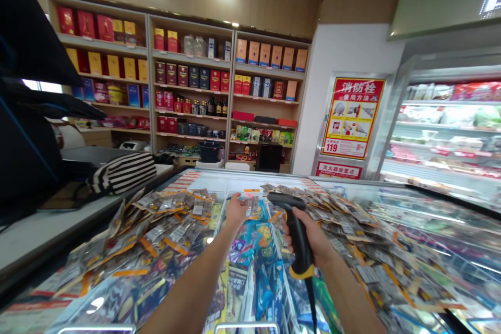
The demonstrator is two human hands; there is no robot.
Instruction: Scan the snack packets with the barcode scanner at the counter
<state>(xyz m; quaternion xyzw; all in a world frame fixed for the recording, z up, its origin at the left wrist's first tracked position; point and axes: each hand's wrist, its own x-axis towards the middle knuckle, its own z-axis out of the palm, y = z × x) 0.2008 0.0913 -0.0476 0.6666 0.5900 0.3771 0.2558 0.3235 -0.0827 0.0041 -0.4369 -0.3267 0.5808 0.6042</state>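
My right hand point(311, 235) is wrapped round the grip of a black and yellow handheld barcode scanner point(300, 242), its head turned to the left and its cord hanging down. In front of the scanner, my left hand point(237, 210) pinches a small clear packet with an orange edge and a printed label point(252, 204). The fingertips of that hand are partly hidden. A pile of similar packets point(176, 222) lies to the left on the freezer's glass top, and another pile point(352, 224) spreads to the right. Below my hands, colourful frozen-food bags point(266, 282) show inside the chest freezer.
A counter point(23, 235) on the left carries a striped black-and-white bag point(123, 173) and a dark monitor point(31, 31). Shelves of boxed bottles point(191, 75) stand behind the freezer. At right are a red fire-hydrant poster point(352, 117) and a lit refrigerated display point(450, 135).
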